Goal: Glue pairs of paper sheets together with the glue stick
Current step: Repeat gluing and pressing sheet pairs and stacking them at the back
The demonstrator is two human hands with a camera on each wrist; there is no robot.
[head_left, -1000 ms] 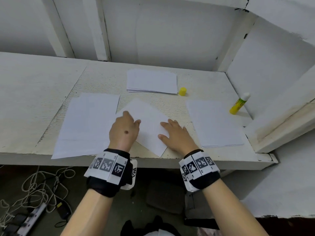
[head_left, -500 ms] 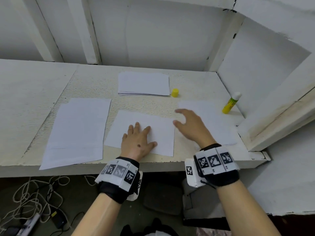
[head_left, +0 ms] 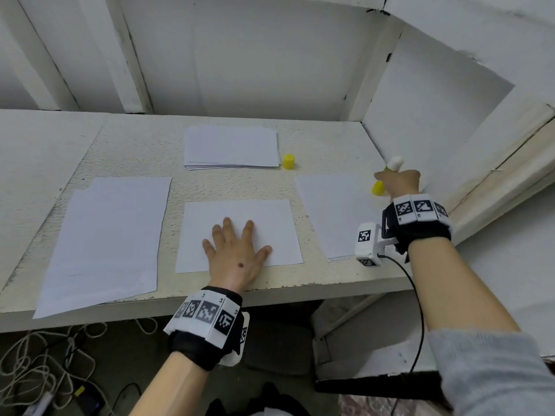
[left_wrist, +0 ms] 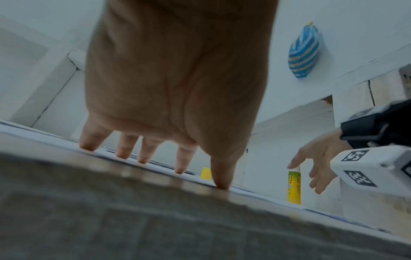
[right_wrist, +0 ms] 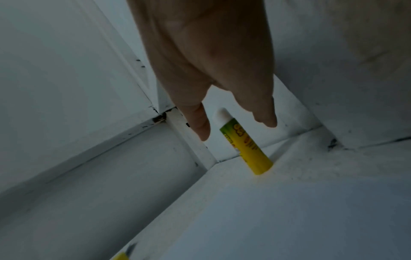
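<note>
While left hand (head_left: 232, 256) presses flat on 1 sheet (head_left: 270, 217), right hand (head_left: 399, 183), fingers spread, now moved from sheet toward 2 o'clock, reaching glue stick (right_wrist: 246, 147); gluing probably next.

White panelled walls (head_left: 240, 55) box in a rough, chipped white shelf (head_left: 135, 145). Below, tangled cables (head_left: 36, 364) sprawl across a dark floor (head_left: 126, 355).

White painted shelf (head_left: 135, 151), striped blue pouch (left_wrist: 303, 52) on wall, tangled cords (head_left: 36, 361) on floor below
</note>
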